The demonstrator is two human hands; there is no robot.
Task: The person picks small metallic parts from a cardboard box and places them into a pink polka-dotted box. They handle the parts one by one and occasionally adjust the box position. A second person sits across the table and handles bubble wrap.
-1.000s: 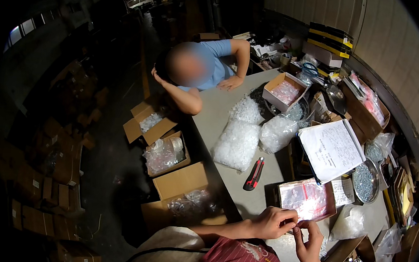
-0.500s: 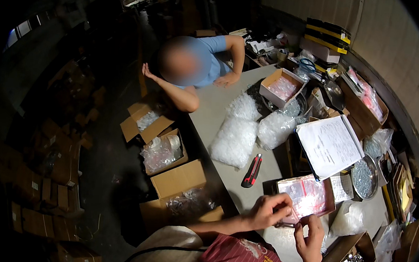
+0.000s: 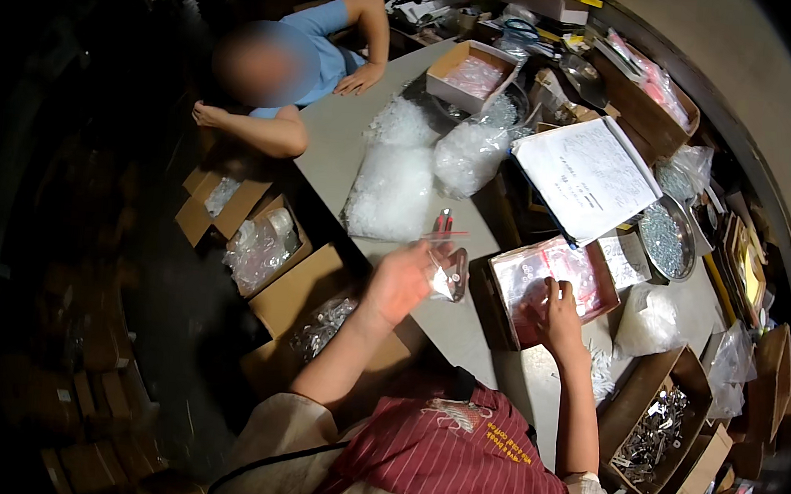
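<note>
My left hand (image 3: 400,285), slightly blurred, holds a small clear zip bag (image 3: 448,236) with a red strip by its edge. The bag is over the table's near left edge, in front of a red and black utility knife (image 3: 455,278) that shows partly through and below it. My right hand (image 3: 558,321) rests inside an open cardboard box (image 3: 607,304) of flat clear bags with red strips (image 3: 564,263). Its fingers reach down onto the bags, apart from one another; their tips are partly hidden.
Plump bags of white pieces (image 3: 391,191) lie on the grey table (image 3: 328,163). A clipboard with written sheets (image 3: 586,180) lies behind the box; a metal bowl (image 3: 667,239) and a carton of metal parts (image 3: 660,430) stand right. Across the table a person in blue (image 3: 323,42) leans on it.
My hands, close together at the box before, are now apart. The left has moved left with a zip bag; the right has gone into the box. The view has shifted.
</note>
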